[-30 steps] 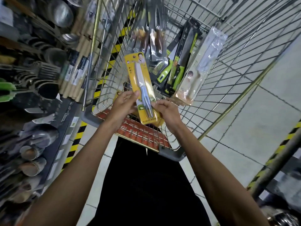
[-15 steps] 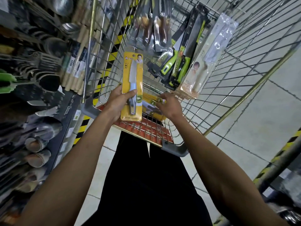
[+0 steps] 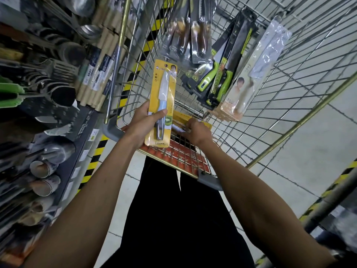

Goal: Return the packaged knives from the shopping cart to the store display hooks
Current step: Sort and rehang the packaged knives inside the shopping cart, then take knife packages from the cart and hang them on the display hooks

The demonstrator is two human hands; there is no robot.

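My left hand grips a yellow-carded knife by the lower part of its card. The thumb lies across the front over the pale blue handle and the fingers wrap behind. The pack stands nearly upright at centre frame, blade pointing to the top of the picture, raised over the near end of the shopping cart.

Just to its right, my right hand is down in the cart with its fingers curled onto a second yellow pack. That pack lies flat and crosswise, mostly hidden under the hand, so I cannot make out what it holds.

Further into the basket, more packaged knives lean against the wire:
- The brown-handled knives sit at top centre in dark packs.
- The green-handled knives overlap one another right of centre.
- The clear-packed knife, on a pale card with a picture of a person, tilts against the right-hand wall.

The cart's red seat flap shows below my hands.

Along the left edge of the frame runs a store shelf crowded with metal ladles and a row of labelled wooden rolling pins. Yellow-and-black floor tape runs beside its base.
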